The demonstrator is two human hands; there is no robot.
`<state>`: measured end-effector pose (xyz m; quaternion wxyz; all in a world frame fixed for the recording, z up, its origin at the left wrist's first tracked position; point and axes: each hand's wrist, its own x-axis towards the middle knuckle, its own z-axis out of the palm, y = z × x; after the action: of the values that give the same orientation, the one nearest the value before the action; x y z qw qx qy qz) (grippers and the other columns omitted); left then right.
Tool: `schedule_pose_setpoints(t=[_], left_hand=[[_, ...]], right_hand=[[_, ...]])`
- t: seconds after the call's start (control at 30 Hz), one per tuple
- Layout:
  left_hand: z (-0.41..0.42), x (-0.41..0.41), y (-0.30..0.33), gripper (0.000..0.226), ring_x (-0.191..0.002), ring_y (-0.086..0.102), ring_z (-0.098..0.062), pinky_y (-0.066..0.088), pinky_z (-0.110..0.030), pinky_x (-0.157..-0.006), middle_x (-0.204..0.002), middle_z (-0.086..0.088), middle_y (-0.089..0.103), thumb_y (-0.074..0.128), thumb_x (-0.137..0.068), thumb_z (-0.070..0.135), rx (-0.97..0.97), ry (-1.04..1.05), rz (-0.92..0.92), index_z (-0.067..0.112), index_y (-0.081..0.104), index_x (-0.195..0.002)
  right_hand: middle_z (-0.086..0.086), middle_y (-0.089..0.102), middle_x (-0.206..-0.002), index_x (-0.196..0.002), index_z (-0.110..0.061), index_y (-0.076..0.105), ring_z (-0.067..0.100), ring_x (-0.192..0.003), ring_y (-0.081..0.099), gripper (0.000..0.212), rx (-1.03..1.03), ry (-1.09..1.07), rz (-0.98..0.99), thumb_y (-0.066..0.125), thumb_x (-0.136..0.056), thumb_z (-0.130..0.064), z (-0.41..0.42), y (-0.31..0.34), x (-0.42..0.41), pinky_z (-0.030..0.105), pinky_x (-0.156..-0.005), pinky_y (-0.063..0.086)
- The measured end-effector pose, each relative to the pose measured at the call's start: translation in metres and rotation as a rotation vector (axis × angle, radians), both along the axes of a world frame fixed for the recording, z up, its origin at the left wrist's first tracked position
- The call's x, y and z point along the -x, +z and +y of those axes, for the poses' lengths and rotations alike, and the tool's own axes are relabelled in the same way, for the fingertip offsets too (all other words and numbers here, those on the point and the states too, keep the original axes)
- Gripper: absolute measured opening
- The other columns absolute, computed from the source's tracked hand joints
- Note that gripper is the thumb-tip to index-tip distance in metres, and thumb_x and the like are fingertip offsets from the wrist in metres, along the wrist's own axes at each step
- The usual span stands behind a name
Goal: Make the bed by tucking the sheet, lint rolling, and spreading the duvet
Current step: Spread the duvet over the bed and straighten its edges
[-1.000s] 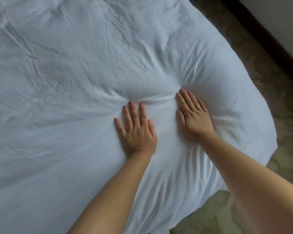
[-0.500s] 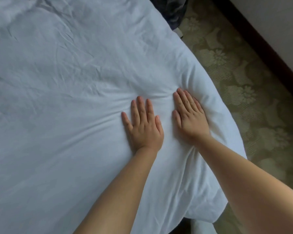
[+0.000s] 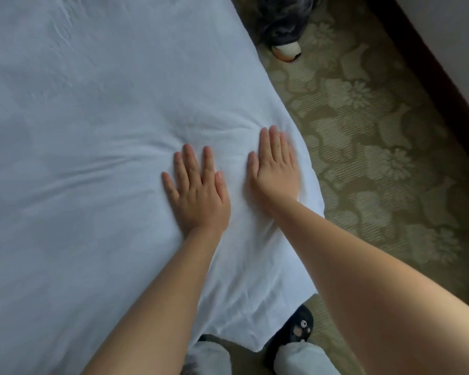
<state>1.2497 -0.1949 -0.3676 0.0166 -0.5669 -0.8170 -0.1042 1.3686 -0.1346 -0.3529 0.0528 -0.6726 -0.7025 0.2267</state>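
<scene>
A white duvet (image 3: pixel 92 131) covers the bed and fills the left and middle of the head view, with soft creases running out from under my hands. My left hand (image 3: pixel 198 190) lies flat on it, palm down, fingers straight and slightly spread. Just to its right, my right hand (image 3: pixel 275 169) also presses flat on the duvet, close to the bed's rounded right corner, and is a little blurred. Neither hand holds anything. The duvet's corner hangs over the bed edge below my right forearm.
Patterned green carpet (image 3: pixel 377 158) lies right of the bed, with a dark skirting board (image 3: pixel 428 77) along the wall. Another person's dark trouser leg and shoe (image 3: pixel 286 51) stand at the top. My own dark slipper (image 3: pixel 298 327) and light trouser legs show at the bottom.
Both flat hands have slid across the duvet toward the bed's right corner. The view has shifted, so more carpet and my feet show now.
</scene>
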Motion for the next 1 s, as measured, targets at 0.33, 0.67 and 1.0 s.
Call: schedule_pose_setpoints(t=[0.33, 0.67, 1.0], left_hand=[[-0.048, -0.045, 0.002, 0.053, -0.141, 0.029, -0.032, 0.013, -0.055, -0.111, -0.154, -0.012, 0.031, 0.027, -0.095, 0.037, 0.084, -0.123, 0.026, 0.027, 0.036, -0.146], [-0.079, -0.055, 0.002, 0.054, -0.143, 0.027, -0.028, 0.012, -0.052, -0.112, -0.156, -0.008, 0.028, 0.024, -0.094, 0.042, 0.136, -0.202, 0.033, 0.031, 0.022, -0.147], [-0.157, -0.078, -0.001, 0.079, -0.146, 0.014, -0.033, 0.006, -0.059, -0.113, -0.159, -0.01, 0.014, 0.029, -0.086, 0.064, 0.266, -0.335, 0.079, 0.028, 0.008, -0.153]], right_hand=[[0.009, 0.043, -0.145, -0.141, -0.007, 0.041, 0.028, -0.133, 0.038, 0.058, 0.583, -0.599, 0.463, 0.011, -0.103, -0.039, -0.05, -0.007, -0.077, 0.036, -0.111, 0.023], [0.012, 0.055, -0.123, -0.131, -0.006, 0.051, 0.03, -0.112, 0.052, 0.074, 0.86, -0.869, 0.582, 0.017, -0.096, -0.062, -0.127, -0.039, -0.095, 0.037, -0.096, 0.04], [0.012, 0.059, -0.098, -0.098, -0.002, 0.057, 0.03, -0.092, 0.057, 0.05, 0.415, -0.673, 0.236, 0.021, -0.103, -0.036, -0.144, -0.01, -0.119, 0.038, -0.079, 0.044]])
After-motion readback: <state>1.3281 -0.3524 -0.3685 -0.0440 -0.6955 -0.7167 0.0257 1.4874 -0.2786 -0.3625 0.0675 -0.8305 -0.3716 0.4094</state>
